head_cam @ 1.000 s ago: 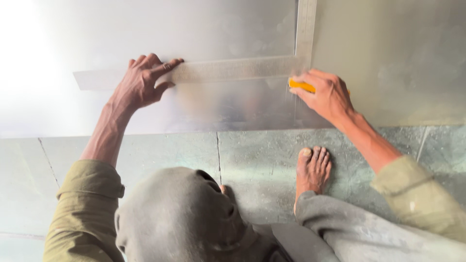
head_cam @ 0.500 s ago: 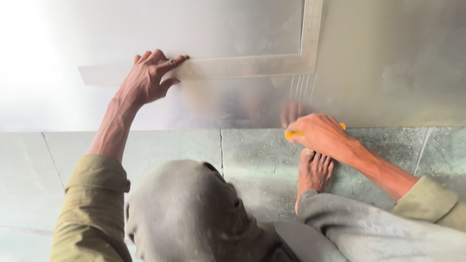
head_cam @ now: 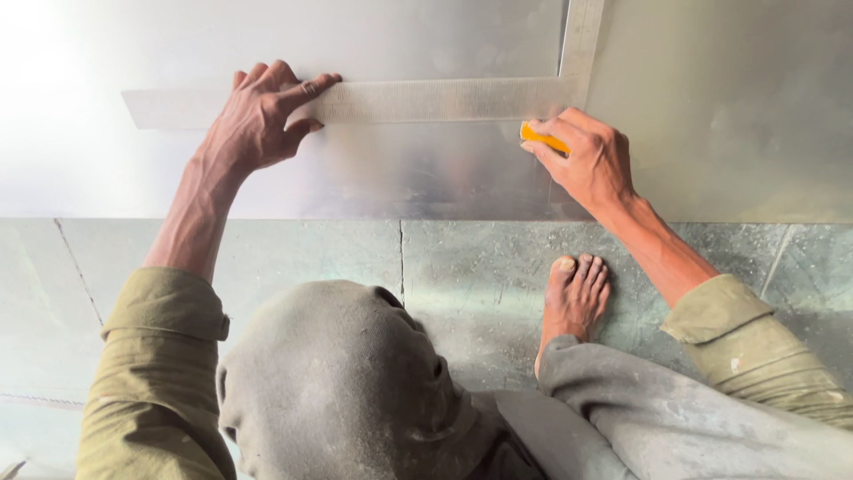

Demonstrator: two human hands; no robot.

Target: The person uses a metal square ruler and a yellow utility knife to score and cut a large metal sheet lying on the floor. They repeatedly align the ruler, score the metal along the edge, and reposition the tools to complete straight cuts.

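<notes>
Two knees in dusty grey trousers (head_cam: 355, 391) filled the bottom of the view, and at about five o'clock a bare foot (head_cam: 573, 298) rested flat on the grey-green tiled floor (head_cam: 293, 258). Olive sleeves (head_cam: 151, 356) ran up toward twelve o'clock, where a shiny metal sheet (head_cam: 426, 178) lay over the tiles. On it sat a pale steel square (head_cam: 426, 100), its long blade crossing from ten to one o'clock and its short arm rising at one o'clock.

At eleven o'clock the left hand (head_cam: 258, 120) lay spread, palm down, pressing the blade against the sheet without closing round it. At one o'clock the right hand (head_cam: 586, 160) was curled snugly about a small yellow tool (head_cam: 542, 138), its tip touching the sheet just below the inner corner of the square.

By its look the sheet was thin, slick, springy and probably sharp-edged, best held by flat pressure away from the edges. The square seemed stiff and prone to sliding on it.
</notes>
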